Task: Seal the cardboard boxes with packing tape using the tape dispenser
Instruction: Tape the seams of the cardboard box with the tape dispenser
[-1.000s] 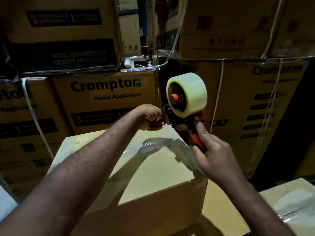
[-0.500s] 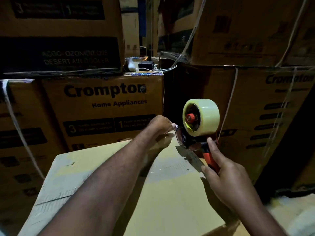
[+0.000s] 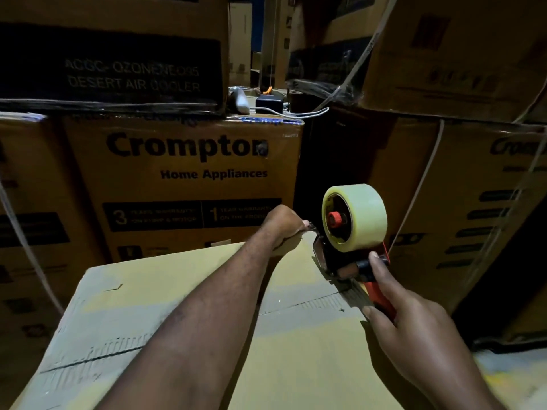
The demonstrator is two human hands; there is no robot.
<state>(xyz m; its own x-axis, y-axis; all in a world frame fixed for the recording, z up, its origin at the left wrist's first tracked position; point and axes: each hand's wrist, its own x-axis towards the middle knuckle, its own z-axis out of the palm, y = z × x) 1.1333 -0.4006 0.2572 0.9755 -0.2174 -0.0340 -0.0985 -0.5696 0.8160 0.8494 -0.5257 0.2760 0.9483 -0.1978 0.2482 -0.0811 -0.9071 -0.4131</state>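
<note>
- Cardboard box [image 3: 310, 365]: nearest, its closed top flaps face up beneath both forearms.
- Right hand [image 3: 414, 329]: fingers wrapped round the red handle of the tape dispenser [image 3: 340, 261], whose front meets the box top near the far right edge (roll uppermost).
- Left hand [image 3: 284, 226]: curled at the box's far edge, just beside the dispenser; what it holds cannot be told.
- Crompton cartons [image 3: 183, 173]: stacked behind.
</note>
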